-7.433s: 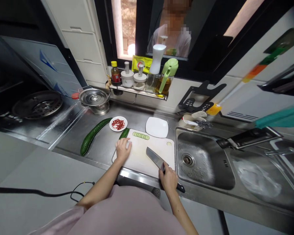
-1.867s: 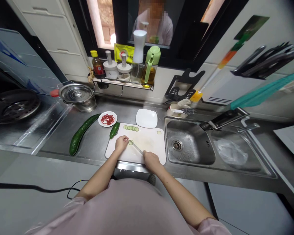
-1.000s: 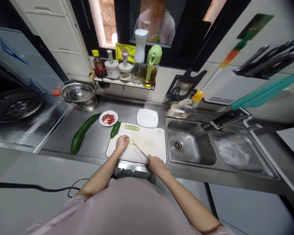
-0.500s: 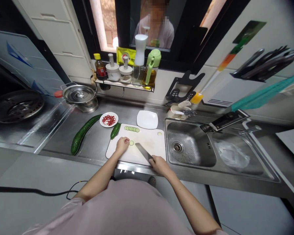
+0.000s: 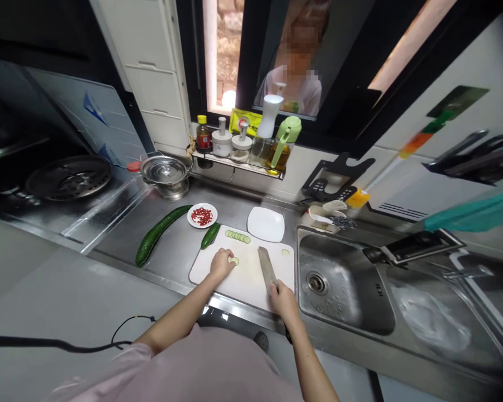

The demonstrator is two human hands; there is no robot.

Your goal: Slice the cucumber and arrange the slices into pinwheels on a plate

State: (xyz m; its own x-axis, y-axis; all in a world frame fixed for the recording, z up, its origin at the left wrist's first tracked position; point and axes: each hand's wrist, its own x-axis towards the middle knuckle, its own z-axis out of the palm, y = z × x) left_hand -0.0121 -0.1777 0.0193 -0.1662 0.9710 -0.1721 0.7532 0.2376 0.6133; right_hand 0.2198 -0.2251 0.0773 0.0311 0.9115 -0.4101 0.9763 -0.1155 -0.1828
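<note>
My right hand [image 5: 285, 301] is closed round the handle of a kitchen knife [image 5: 267, 267], whose broad blade points away from me over the right part of the white cutting board [image 5: 245, 279]. My left hand [image 5: 222, 263] is pinched at the edge of a round cucumber slice [image 5: 235, 261] on the board's left half. Behind it, an overlapping row of cucumber slices [image 5: 237, 237] lies along the far edge. One more slice [image 5: 285, 252] sits at the far right corner. A cut piece of cucumber [image 5: 210, 236] rests across the board's left edge.
A long whole cucumber [image 5: 157, 234] lies left on the steel counter, near a plate of chopped red pieces [image 5: 202, 215]. Behind the board stands a white square dish [image 5: 266, 224]. The sink [image 5: 339, 279] is at the right, a lidded pot [image 5: 167, 176] at the back left.
The knife has swung to point more straight away from me and moved right of the slice. My left fingers have come up against the single slice. The whole view has shifted.
</note>
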